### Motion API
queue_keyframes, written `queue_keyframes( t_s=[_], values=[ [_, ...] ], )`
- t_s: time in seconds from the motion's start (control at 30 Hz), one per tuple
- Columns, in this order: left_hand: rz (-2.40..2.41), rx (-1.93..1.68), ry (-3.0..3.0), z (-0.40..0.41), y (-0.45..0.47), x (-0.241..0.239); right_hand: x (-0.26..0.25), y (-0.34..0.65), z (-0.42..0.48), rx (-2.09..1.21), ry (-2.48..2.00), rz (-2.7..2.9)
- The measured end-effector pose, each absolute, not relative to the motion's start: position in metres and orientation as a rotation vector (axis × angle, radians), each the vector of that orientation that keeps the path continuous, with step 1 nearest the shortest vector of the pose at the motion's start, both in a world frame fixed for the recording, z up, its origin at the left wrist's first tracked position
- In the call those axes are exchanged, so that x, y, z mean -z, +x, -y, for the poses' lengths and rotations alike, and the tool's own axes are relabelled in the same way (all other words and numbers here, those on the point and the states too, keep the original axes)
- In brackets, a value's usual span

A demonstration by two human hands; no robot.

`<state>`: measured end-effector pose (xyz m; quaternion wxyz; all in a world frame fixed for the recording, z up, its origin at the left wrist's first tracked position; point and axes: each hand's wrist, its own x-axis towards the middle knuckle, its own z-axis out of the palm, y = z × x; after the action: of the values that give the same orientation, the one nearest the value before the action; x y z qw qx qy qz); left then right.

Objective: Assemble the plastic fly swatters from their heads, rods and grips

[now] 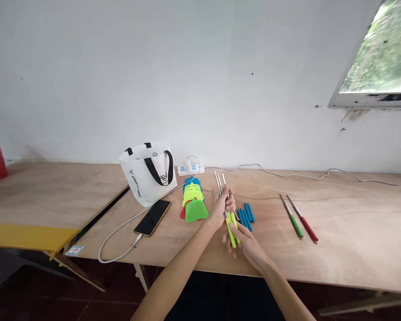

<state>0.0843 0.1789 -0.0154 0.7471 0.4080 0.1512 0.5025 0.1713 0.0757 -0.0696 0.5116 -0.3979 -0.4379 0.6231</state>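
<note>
A: What do the two hands have?

B: They hold some sticks with bright yellow-green handles (pixel 230 232). The sticks have thin silver rods (pixel 219 182) on top.

A: Where is the left hand (pixel 222 206)?

B: It is higher up, closed around the silver rods. The rod tips poke out past it, toward the wall (pixel 200 89).

A: And the right hand (pixel 249 243)?

B: It is lower down, nearer the front edge of the table (pixel 350 232). Its thumb and fingers pinch the yellow-green handles. So the sticks go from one hand to the other, tilted a bit. I can't tell how many there are, because the fingers hide some.

A: What is near the hands?

B: Blue handles (pixel 245 218) lie on the table, just to the right of the left hand and above the right one. To the left is a pile of flat pieces with little holes. A green piece (pixel 196 210) is in front, with yellow (pixel 193 192), red (pixel 182 213) and blue (pixel 189 180) ones showing too.

A: Anything farther off?

B: Yes! A green-handled stick (pixel 296 226) and a red-handled stick (pixel 308 228) lie side by side, well apart from the right hand.
</note>
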Motion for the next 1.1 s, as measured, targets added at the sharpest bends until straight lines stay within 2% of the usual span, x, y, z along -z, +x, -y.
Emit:
queue_keyframes(
  t_s=[0.2,0.4,0.57,0.7,1.1],
  values=[
    [-0.403,-1.288,0.804,-0.171,0.08,0.021,0.087,0.136,-0.09,-1.209,-1.025,0.7],
    [-0.366,-1.238,0.839,-0.148,0.074,0.033,0.086,0.124,-0.095,-0.988,-1.035,0.564],
    [-0.411,-1.242,0.98,-0.149,0.063,0.029,0.087,0.136,-0.088,-1.103,-1.007,0.944],
    [-0.409,-1.062,0.984,-0.151,0.057,0.021,0.086,0.152,-0.079,-1.244,-0.995,1.198],
    [-0.382,-1.099,0.71,-0.181,0.063,0.007,0.062,0.132,-0.056,-1.294,-1.163,1.131]
  ],
)
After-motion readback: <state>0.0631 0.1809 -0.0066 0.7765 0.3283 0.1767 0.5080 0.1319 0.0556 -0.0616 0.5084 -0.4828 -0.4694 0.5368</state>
